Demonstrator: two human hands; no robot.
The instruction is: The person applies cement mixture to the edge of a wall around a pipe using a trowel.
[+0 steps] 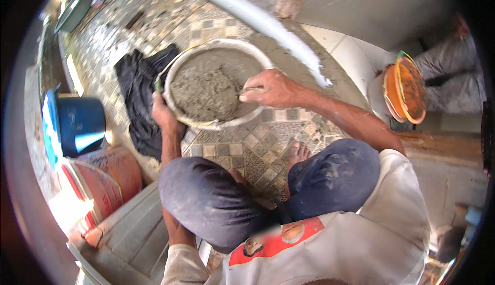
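Observation:
A round white bucket (265,53) stands on the patterned tile floor in front of me, holding wet grey mortar (203,96) heaped toward its near left. My left hand (166,114) grips the bucket's left side at the rim, close to the handle's green grip (158,83). Over the right part of the mortar, my right hand (270,89) is closed, fingers pinched together just inside the rim. What it holds, if anything, is hidden by the fingers and the mortar.
A black cloth (142,94) lies crumpled left of the bucket. A blue bucket (80,122) and a red bucket (111,174) stand at the left. At the right, an orange bucket (393,91) sits near another person's grey-trousered legs (454,73). A whitish curved strip (258,19) crosses behind.

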